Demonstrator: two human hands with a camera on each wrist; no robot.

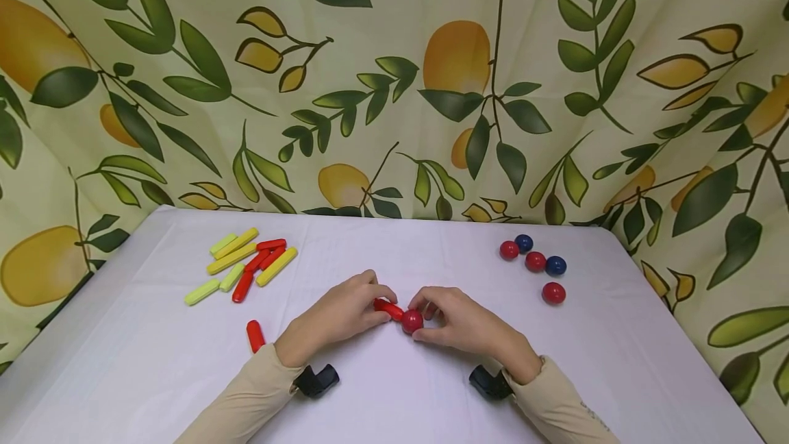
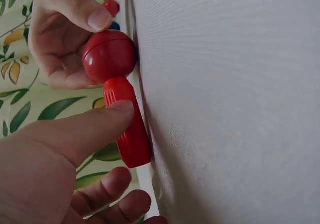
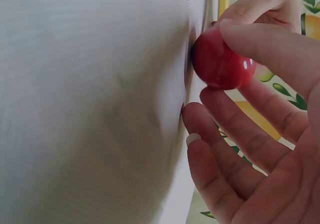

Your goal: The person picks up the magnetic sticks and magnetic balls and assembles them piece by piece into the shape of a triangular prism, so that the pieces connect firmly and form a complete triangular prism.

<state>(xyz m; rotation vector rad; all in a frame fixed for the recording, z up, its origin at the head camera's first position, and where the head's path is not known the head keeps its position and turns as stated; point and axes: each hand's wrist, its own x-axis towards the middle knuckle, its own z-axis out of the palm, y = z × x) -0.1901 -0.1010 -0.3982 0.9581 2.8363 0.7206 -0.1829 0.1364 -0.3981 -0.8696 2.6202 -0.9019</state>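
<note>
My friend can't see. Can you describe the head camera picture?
A person's left hand holds a red stick against a red ball in the right hand at a pale table. More sticks lie at left, more balls at right.

The left sleeve [image 1: 243,396], at seven o'clock, and right sleeve [image 1: 555,396], at five, are beige. Each wrist wears a black camera [image 1: 318,381]. Small dark marks [image 1: 594,416] line the right sleeve.

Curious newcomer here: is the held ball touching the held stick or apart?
Touching: the left wrist view shows the red ball against the red stick.
</note>
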